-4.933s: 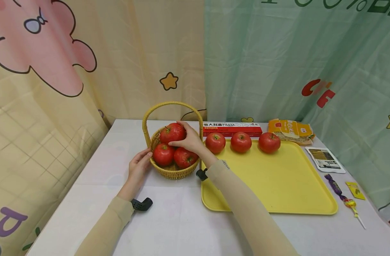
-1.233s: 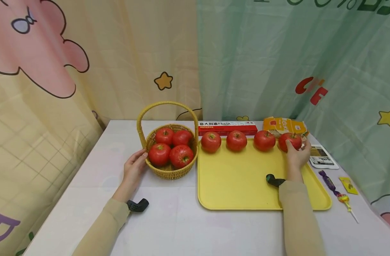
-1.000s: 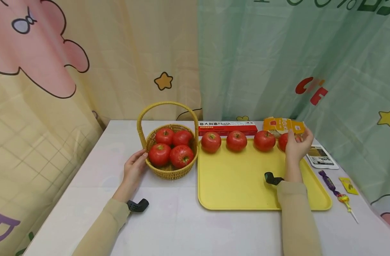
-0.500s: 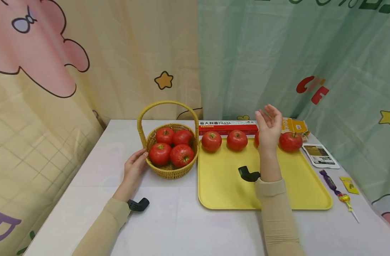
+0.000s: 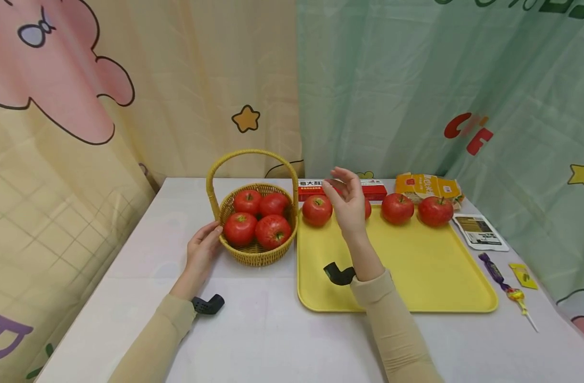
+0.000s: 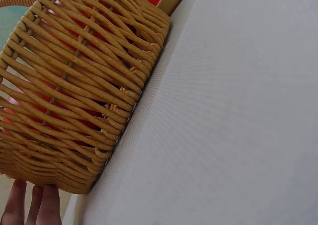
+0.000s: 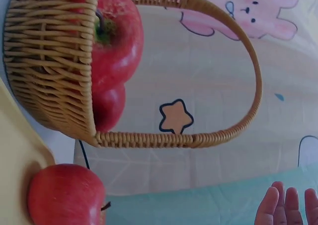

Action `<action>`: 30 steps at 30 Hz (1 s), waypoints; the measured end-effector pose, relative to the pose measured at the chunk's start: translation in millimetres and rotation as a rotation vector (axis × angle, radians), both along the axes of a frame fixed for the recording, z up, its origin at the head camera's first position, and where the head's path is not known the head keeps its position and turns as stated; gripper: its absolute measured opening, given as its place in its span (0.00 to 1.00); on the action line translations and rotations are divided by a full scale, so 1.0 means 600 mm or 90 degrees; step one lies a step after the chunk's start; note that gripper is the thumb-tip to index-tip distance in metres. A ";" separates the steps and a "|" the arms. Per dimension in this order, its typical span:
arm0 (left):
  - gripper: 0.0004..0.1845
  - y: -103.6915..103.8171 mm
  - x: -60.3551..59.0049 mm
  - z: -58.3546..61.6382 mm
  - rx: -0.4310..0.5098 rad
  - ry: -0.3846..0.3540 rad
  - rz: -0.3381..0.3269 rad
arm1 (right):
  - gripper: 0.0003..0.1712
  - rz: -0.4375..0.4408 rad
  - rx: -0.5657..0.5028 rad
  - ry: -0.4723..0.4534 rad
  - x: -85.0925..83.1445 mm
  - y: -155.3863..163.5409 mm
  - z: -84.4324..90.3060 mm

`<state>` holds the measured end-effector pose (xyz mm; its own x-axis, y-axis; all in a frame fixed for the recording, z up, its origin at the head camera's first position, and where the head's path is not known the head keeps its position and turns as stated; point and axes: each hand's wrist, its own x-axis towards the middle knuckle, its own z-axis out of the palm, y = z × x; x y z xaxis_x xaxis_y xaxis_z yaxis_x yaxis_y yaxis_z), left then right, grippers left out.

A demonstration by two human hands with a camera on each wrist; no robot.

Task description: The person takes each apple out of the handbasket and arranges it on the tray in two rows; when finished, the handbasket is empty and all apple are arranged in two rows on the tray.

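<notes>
In the head view, my left hand (image 5: 202, 256) rests against the left side of the wicker basket (image 5: 258, 258). The left wrist view shows its straight fingertips (image 6: 48, 200) touching the woven wall. Several red apples (image 5: 239, 229) lie inside the basket, under its tall handle. Above the back left part of the yellow tray (image 5: 397, 287), my right hand (image 5: 350, 205) is raised with nothing in it, its fingers loosely bent. Several more apples (image 5: 435, 211) stand in a row along the tray's back edge, one of them partly hidden by that hand.
Behind the tray lie a red pasta box (image 5: 374, 190) and an orange food packet (image 5: 428, 186). To its right are a white pouch (image 5: 480, 232), a purple-wrapped candy (image 5: 492, 268), a lollipop (image 5: 517, 297) and a small yellow packet (image 5: 524, 276). Curtains hang behind the table.
My right hand took an apple to the tray's back right corner, let go of it, then rose and moved left toward the basket. The left hand has stayed at the basket.
</notes>
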<state>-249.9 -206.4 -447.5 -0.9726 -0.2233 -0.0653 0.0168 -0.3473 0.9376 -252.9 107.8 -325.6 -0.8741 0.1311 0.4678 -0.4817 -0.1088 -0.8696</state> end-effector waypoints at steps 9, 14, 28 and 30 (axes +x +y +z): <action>0.15 0.000 -0.002 0.001 0.002 -0.006 0.008 | 0.24 0.080 0.068 0.030 0.011 -0.047 -0.023; 0.20 0.000 0.000 0.002 -0.007 -0.009 0.000 | 0.25 0.110 0.107 0.039 0.030 -0.065 -0.017; 0.17 -0.001 0.001 0.002 0.003 0.006 -0.004 | 0.25 0.122 0.153 0.028 -0.011 -0.078 -0.088; 0.16 0.000 0.002 0.002 0.006 0.009 -0.003 | 0.25 0.129 0.155 0.029 -0.007 -0.080 -0.085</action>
<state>-248.7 -206.5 -446.2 -0.9743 -0.2186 -0.0538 0.0284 -0.3562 0.9340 -256.9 59.7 -376.4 -0.8480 -0.1649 0.5036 -0.5109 0.0022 -0.8596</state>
